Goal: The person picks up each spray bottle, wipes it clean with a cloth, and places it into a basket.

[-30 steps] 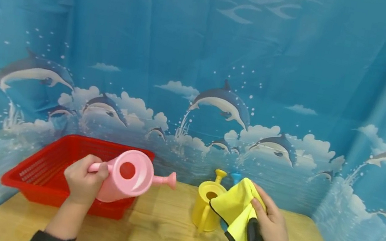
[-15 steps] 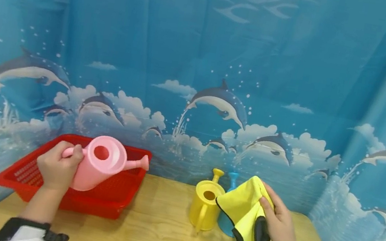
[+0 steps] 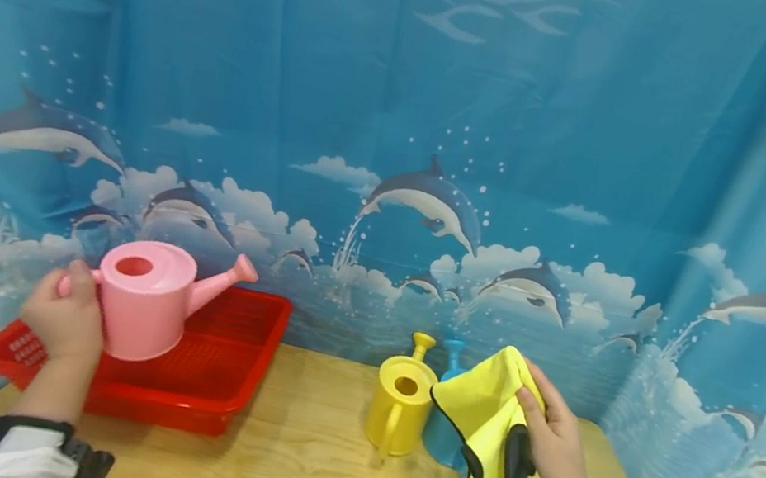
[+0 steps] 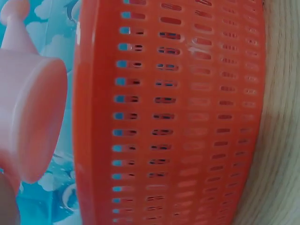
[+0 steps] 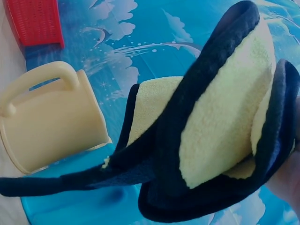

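Note:
The left hand (image 3: 68,319) grips the handle of a pink watering can (image 3: 144,310), held upright over the left part of a red basket (image 3: 198,410). In the left wrist view the can's pink body (image 4: 35,112) hangs beside the basket wall (image 4: 98,112). The right hand (image 3: 558,438) pinches a yellow cloth with black edging (image 3: 483,414) in front of a blue watering can (image 3: 442,436), partly hiding it. Left of that stands a yellow watering can (image 3: 399,409). In the right wrist view the folded cloth (image 5: 225,108) hangs near the yellow can (image 5: 56,122).
A wooden table (image 3: 295,459) bears the basket and the two standing cans. Behind and beside it hangs a blue curtain (image 3: 351,58) printed with dolphins. The basket's inside is partly hidden by the pink can.
The left hand has carried the pink can leftward over the basket and turned it from tilted to upright. The right hand still holds the cloth, almost in place.

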Tool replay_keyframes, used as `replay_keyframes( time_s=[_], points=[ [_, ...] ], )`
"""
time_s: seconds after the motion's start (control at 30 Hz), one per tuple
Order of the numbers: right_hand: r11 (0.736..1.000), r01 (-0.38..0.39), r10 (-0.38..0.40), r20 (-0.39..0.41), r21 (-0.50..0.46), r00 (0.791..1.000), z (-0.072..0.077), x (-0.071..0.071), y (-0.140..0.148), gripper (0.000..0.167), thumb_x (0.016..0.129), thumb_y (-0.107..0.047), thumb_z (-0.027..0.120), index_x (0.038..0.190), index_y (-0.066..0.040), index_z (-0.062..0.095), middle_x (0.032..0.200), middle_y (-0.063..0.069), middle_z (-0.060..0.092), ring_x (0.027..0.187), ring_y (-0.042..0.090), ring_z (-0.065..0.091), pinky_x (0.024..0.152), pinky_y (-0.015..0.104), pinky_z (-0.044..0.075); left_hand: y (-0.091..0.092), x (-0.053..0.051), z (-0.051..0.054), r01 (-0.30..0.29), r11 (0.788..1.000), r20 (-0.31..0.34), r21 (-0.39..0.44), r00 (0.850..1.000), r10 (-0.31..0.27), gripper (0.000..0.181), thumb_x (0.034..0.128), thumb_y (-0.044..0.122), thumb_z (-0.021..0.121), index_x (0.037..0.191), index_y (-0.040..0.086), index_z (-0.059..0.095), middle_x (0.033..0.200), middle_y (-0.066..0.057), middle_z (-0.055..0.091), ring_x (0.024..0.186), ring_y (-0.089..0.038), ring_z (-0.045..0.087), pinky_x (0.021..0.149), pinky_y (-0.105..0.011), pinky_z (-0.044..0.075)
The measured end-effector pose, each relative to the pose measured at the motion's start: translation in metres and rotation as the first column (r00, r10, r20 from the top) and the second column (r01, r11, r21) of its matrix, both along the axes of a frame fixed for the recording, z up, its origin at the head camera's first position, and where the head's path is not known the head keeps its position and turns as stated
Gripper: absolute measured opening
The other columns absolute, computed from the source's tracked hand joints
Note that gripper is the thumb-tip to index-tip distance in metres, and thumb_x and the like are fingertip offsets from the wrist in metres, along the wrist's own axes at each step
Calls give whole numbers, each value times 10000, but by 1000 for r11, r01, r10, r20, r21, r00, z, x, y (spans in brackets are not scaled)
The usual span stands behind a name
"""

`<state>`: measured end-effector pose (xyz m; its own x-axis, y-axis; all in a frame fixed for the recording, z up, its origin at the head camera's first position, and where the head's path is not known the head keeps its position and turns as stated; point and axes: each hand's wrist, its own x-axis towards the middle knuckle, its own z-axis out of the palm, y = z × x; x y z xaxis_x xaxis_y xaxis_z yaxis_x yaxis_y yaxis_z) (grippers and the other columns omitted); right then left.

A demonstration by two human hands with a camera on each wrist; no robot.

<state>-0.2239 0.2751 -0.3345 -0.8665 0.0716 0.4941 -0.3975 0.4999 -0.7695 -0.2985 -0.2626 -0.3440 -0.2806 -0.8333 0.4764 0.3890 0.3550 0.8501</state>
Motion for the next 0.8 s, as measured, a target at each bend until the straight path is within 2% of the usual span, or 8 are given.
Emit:
replay_keyframes(
  time_s=[0.1, 0.3, 0.43, 0.53, 0.6, 0.7, 0.8],
  points=[
    [1000, 9, -9, 2, 2, 1000, 0, 1, 1, 452, 1036, -283, 433, 1452, -107, 423, 1333, -141, 428, 1004, -143, 522, 783, 103, 478, -6, -2, -3, 13, 994, 20, 109, 1000, -15, 367, 937, 393, 577, 601, 321, 447, 563, 224, 395, 571, -23, 358, 592, -160, 312],
    [1000, -15, 15, -27, -11, 1000, 0, 1, 3, 443, 1039, -259, 430, 1450, -96, 423, 1275, -277, 432, 986, -111, 552, 770, 121, 494, -17, -4, -6, 5, 977, 81, 212, 996, -23, 366, 944, 409, 550, 606, 298, 464, 557, 219, 404, 584, -18, 372, 599, -170, 307],
    [1000, -28, 27, -45, -12, 999, 1, -1, 1, 438, 1039, -248, 430, 1450, -95, 423, 1260, -304, 437, 976, -103, 560, 762, 127, 501, -26, 0, -4, 45, 941, 111, 336, 990, -86, 300, 944, 440, 548, 675, 310, 530, 618, 209, 468, 622, -3, 411, 647, -153, 344],
    [999, -36, 35, -63, -19, 997, 1, -2, 0, 434, 1039, -234, 432, 1444, -81, 428, 1254, -313, 445, 966, -97, 569, 757, 132, 509, -31, 2, -4, 68, 913, 111, 402, 986, -122, 300, 939, 456, 556, 693, 285, 544, 616, 181, 469, 620, -20, 409, 643, -147, 344],
    [999, -45, 44, -78, -22, 996, 1, -3, 1, 428, 1039, -216, 431, 1439, -63, 431, 1250, -318, 450, 953, -88, 576, 748, 138, 514, -34, 2, -6, 79, 903, 110, 422, 984, -138, 318, 941, 457, 552, 688, 265, 537, 598, 168, 449, 616, -34, 398, 631, -153, 334],
    [999, -38, 36, -96, -21, 995, 0, -2, 2, 415, 1037, -190, 436, 1427, -49, 443, 1231, -324, 464, 921, -79, 583, 726, 142, 517, -38, 1, -10, 78, 905, 156, 418, 975, -157, 358, 949, 456, 528, 678, 224, 496, 569, 139, 397, 602, -70, 372, 593, -181, 308],
    [1000, -19, 17, -97, -21, 995, -1, -1, 4, 408, 1033, -183, 444, 1420, -55, 455, 1217, -327, 472, 902, -75, 583, 713, 142, 515, -42, 1, -14, 50, 925, 276, 376, 947, -163, 376, 955, 490, 454, 695, 218, 449, 567, 140, 349, 622, -92, 348, 598, -228, 282]
  ],
)
